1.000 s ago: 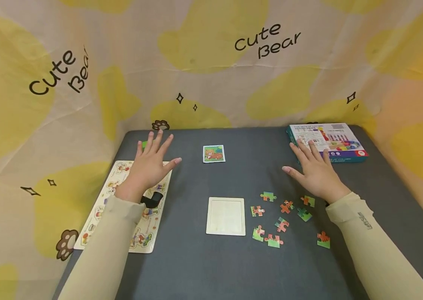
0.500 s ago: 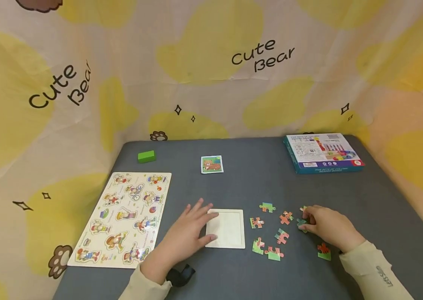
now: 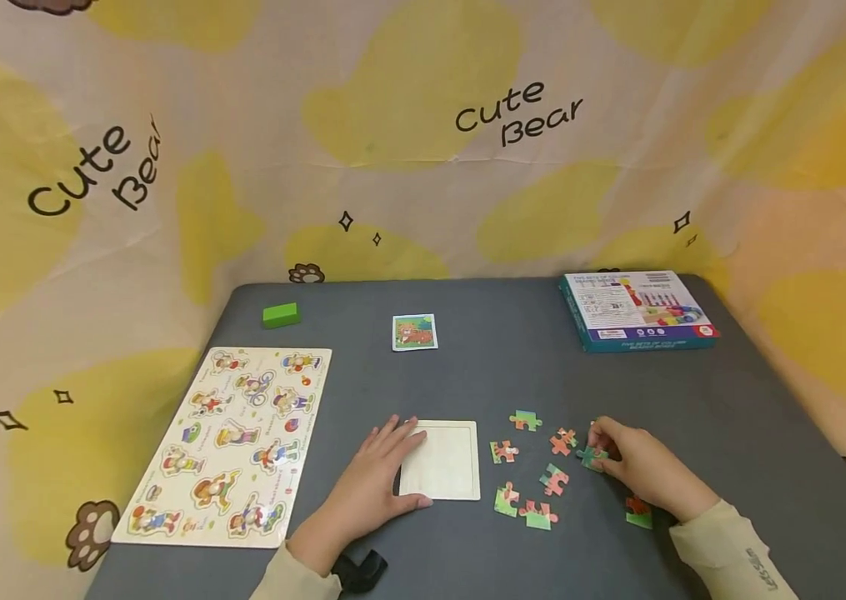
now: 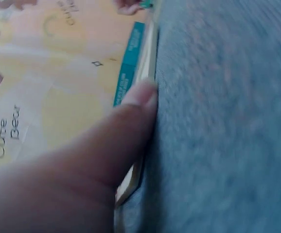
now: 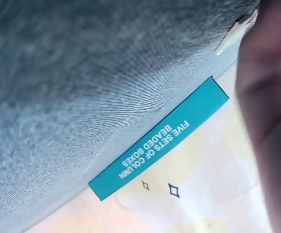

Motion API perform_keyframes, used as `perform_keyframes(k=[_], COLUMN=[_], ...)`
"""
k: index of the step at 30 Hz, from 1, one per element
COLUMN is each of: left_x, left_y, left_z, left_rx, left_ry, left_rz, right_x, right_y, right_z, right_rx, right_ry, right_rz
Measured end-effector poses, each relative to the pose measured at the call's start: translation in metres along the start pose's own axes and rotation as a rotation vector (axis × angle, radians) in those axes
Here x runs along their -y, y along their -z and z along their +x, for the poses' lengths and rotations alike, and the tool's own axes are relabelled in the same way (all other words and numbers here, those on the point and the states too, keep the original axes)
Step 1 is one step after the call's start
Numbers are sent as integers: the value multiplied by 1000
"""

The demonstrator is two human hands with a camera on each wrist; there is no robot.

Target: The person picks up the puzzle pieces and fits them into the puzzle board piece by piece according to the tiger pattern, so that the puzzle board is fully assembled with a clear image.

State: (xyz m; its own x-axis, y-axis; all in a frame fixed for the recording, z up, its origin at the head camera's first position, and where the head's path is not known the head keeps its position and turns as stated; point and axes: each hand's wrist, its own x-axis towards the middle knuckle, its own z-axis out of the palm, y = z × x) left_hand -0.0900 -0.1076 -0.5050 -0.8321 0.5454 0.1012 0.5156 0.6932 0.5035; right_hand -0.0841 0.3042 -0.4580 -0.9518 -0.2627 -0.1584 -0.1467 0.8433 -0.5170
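Observation:
Several loose jigsaw pieces lie on the grey table, among them a green-edged piece [image 3: 525, 420] and a red-and-green piece [image 3: 538, 516]. My right hand [image 3: 651, 462] pinches a dark green jigsaw piece [image 3: 591, 457] between thumb and fingers at the right of the group. Left of the pieces lies a square, pale puzzle tray [image 3: 441, 461] with a raised rim. My left hand [image 3: 370, 479] rests at its left side with fingers extended and thumb by the near corner. In the left wrist view the thumb [image 4: 141, 97] touches the tray's edge. Right fingertips are hidden in the right wrist view.
A picture board [image 3: 223, 450] with cartoon figures lies at the left, a green block [image 3: 282, 315] beyond it. A small picture card [image 3: 415, 332] lies at the back. The teal-sided box [image 3: 640, 312] is at the back right, before the patterned cloth [image 3: 407, 125].
Both hands have come down from being raised and spread over the table. The left has reached the tray's side; the right has gone to the dark green jigsaw piece and now pinches it.

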Motion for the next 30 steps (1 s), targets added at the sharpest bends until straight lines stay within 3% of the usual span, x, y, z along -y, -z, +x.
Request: perform_keyframes(k=[3, 6, 10, 14, 17, 20, 23, 26, 30], left_x=[3, 6, 10, 14, 14, 11, 9, 9, 12], left_y=[-6, -8, -8, -7, -9, -12, -14, -14, -14], left_z=[1, 1, -1, -4, -4, -4, -4, -2, 0], left_rx=[-57, -90, -97, -96, -96, -83, -66, -66, -65], left_ry=[-1, 7, 35, 63, 66, 61, 62, 57, 55], left_rz=[-1, 2, 22, 27, 30, 28, 24, 25, 37], right_x=[4, 14, 49, 95, 119, 130, 134, 135, 139], right_y=[4, 10, 16, 7, -12, -34, -49, -56, -63], right_z=[-1, 2, 22, 59, 86, 104, 113, 117, 111], right_rx=[-45, -148, -230, -169, -69, 53, 116, 105, 15], right_ry=[45, 133, 271, 357, 378, 370, 345, 352, 413], right_rz=[-3, -7, 59, 128, 132, 131, 120, 47, -130])
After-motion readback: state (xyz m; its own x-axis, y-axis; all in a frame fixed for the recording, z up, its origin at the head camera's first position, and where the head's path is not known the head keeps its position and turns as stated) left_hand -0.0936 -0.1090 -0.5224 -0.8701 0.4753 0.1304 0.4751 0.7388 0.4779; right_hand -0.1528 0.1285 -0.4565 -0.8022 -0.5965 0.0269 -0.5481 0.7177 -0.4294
